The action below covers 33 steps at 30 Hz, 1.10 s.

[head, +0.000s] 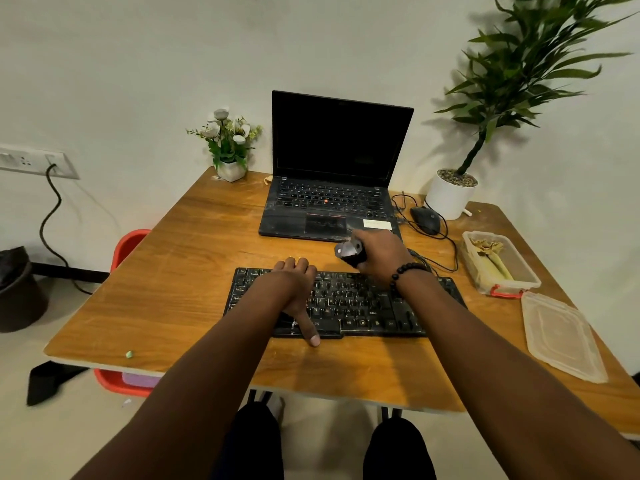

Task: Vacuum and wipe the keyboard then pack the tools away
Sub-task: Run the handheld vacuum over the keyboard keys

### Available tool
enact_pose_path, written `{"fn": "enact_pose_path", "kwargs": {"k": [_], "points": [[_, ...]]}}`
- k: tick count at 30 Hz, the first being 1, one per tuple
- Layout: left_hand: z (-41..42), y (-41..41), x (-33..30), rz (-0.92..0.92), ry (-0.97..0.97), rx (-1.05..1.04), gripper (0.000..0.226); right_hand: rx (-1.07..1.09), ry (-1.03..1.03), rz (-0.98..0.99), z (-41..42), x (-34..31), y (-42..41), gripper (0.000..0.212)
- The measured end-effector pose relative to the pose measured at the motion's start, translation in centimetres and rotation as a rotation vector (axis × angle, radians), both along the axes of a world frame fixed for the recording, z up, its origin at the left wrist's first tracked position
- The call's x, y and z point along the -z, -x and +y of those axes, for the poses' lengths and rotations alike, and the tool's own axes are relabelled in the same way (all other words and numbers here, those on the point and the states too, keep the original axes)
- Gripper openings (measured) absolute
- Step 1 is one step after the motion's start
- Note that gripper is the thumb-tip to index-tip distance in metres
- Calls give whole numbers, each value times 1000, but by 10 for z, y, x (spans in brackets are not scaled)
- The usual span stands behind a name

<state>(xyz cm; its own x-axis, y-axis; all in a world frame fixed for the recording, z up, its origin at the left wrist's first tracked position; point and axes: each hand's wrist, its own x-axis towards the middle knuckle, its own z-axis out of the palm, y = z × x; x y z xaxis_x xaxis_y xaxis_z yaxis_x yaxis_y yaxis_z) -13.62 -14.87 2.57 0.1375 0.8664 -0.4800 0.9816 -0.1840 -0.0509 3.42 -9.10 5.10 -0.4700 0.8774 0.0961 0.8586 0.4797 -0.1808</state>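
Note:
A black dusty keyboard [349,303] lies on the wooden table [194,271] in front of me. My left hand [294,289] rests flat on its left half, fingers over the far edge and thumb past the near edge. Just beyond the keyboard's far edge, my right hand [377,254] is closed around a small black handheld vacuum [348,252], whose nozzle points left. A bead bracelet sits on that wrist.
An open black laptop [332,188] stands behind the keyboard, with a wired mouse [425,220] and cables to its right. At the right edge are an open plastic container [498,261] holding a cloth and its lid [561,337]. Two potted plants stand at the back.

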Motion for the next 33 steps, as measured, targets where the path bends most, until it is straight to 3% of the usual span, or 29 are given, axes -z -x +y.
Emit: {"fn": "enact_pose_path", "kwargs": {"k": [2, 7, 10, 15, 21, 25, 29, 33], "points": [[0, 0, 1, 2, -3, 0, 144, -14, 66, 113, -3, 1, -1, 41], [0, 0, 2, -11, -8, 0, 145, 21, 68, 61, -6, 7, -5, 47], [-1, 0, 1, -8, -10, 3, 143, 3, 136, 174, -7, 6, -6, 51], [0, 0, 2, -5, -1, -2, 144, 22, 65, 103, -9, 7, -5, 49], [0, 0, 2, -9, -9, -3, 142, -78, 267, 83, -13, -3, -6, 46], [0, 0, 1, -8, -17, 12, 139, -17, 257, 196, -12, -6, -14, 51], [1, 1, 3, -9, -16, 11, 141, -69, 349, 179, -18, -5, -20, 54], [3, 2, 5, -3, -5, 9, 144, -22, 268, 236, -18, 0, -24, 51]]}}
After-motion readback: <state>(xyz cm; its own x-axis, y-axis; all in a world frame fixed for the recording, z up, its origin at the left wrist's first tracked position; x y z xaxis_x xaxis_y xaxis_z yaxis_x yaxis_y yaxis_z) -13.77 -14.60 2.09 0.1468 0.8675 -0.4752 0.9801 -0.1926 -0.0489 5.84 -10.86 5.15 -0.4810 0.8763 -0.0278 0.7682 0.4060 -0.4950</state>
